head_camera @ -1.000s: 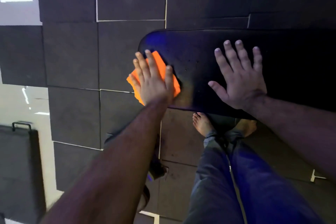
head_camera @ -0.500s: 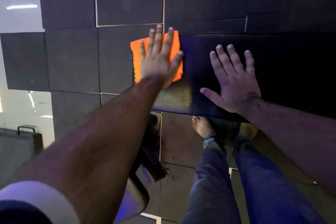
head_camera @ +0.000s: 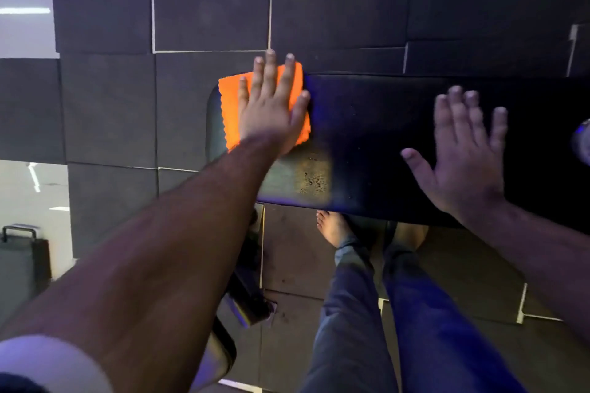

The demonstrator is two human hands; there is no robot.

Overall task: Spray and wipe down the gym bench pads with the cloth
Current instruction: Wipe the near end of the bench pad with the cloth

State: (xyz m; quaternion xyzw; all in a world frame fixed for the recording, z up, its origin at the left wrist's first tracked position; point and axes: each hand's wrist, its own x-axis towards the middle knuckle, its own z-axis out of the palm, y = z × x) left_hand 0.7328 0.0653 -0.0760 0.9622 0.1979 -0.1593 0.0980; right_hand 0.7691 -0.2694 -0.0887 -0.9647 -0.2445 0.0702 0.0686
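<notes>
Left hand (head_camera: 271, 112) at ten o'clock, fingers spread flat, pressing the orange cloth (head_camera: 231, 112) onto the far left end of the black bench pad (head_camera: 376, 143). Droplets (head_camera: 311, 179) glisten on the pad at six o'clock of that hand. Right hand (head_camera: 463, 159) at three o'clock, palm open, flat on the pad, holding nothing.

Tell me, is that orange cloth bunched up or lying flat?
Flat: the orange cloth lies spread on the bench pad, pressed under the open left hand.
</notes>
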